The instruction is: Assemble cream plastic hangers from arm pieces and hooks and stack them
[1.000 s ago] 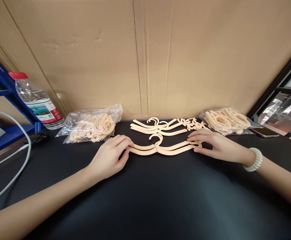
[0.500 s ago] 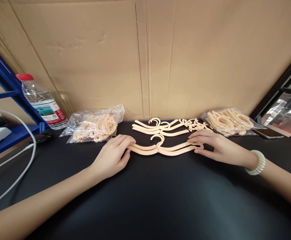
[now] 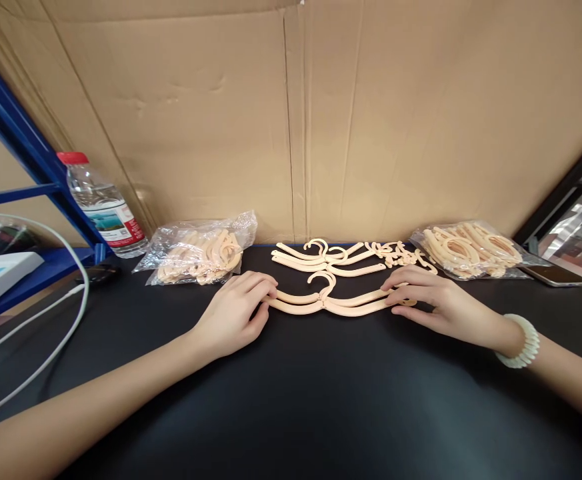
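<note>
Two cream plastic clothes hangers (image 3: 323,305) lie one against the other on the black table, their hooks pointing away from me. My left hand (image 3: 238,308) has its fingers and thumb closed around their left ends, which are hidden under it. At the right ends, my right hand (image 3: 423,300) curves its fingers over the arms, with the thumb low on the near side. Just behind lies a small stack of similar hangers (image 3: 331,268). A heap of small cream clips (image 3: 395,255) sits to the right of that stack, partly behind my right fingers.
A clear bag of hanger parts (image 3: 198,257) lies on the left, and another bag (image 3: 471,250) on the right beside a phone (image 3: 555,275). A water bottle (image 3: 108,213) leans near the blue rack. White cable (image 3: 83,300) loops at left. Cardboard (image 3: 195,120) stands behind.
The view has swung slightly left, so everything appears farther right. My right fingers have slid a little inward along the hanger ends. My left hand keeps its hold.
</note>
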A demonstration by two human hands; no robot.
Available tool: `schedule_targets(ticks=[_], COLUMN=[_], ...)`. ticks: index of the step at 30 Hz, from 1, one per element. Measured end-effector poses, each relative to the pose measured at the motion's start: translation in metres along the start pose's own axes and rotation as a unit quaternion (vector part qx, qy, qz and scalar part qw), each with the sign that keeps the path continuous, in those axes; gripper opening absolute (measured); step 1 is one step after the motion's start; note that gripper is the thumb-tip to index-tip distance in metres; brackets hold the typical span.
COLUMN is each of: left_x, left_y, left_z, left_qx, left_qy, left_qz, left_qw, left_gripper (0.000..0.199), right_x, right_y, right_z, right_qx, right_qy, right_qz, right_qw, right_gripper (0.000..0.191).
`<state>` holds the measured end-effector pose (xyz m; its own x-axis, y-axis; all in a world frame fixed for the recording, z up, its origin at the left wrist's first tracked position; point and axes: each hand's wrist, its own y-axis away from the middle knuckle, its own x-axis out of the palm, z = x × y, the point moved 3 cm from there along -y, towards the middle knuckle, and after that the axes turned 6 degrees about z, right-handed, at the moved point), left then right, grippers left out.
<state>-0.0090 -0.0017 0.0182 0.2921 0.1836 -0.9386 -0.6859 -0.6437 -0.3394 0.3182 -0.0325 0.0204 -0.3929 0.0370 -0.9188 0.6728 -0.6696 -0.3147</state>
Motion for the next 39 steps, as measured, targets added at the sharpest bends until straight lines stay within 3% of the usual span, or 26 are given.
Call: schedule_targets(ticks=[12, 20, 31, 39], left_x=[0.001, 0.003, 0.003, 0.000], left_y=[0.001, 0.001, 0.003, 0.002], left_z=[0.001, 0.005, 0.002, -0.005], left_qx=[-0.011, -0.039, -0.007, 0.061], left_qy=[0.001, 0.055, 0.062, 0.067], left_qz=[-0.006, -0.014, -0.009, -0.001], left_qw=[1.000, 0.998, 0.998, 0.996], left_gripper=[0.018, 0.015, 0.023, 0.026], right_x=[0.007, 0.009, 0.007, 0.011], right_y=[-0.002, -0.001, 0.001, 0.003], right_z=[0.004, 0.003, -0.006, -0.012], right_qx=[-0.013, 0.020, 0.025, 0.038], right_qy=[-0.012, 0.001, 0.016, 0.028], right_qz=[0.021, 0.005, 0.009, -0.008], right_qw=[1.000, 1.000, 1.000, 0.999], right_gripper=[0.019, 0.029, 0.022, 0.025])
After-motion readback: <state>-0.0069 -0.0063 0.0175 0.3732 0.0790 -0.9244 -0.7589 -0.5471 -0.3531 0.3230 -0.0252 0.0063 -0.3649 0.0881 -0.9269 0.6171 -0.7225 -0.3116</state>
